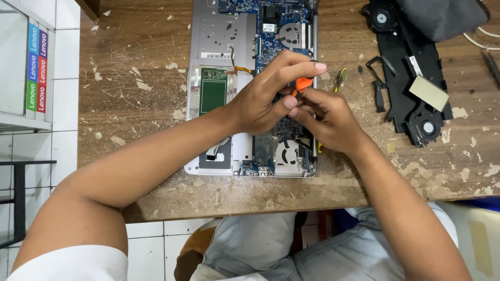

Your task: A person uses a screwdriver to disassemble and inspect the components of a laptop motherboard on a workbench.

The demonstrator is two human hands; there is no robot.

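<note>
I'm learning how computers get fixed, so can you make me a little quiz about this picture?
1. True or false: both hands are on the orange tool.
2. What lies at the right side of the wooden table? A) a black fan part B) a red cup C) a book
3. Fill in: the opened laptop shows a ____ circuit board.

Key
1. True: the left hand and the right hand meet at the orange-handled tool above the opened laptop.
2. A: the black fan part lies on the wooden table, apart from the laptop.
3. Blue: the blue circuit board fills the laptop's right half.
</note>
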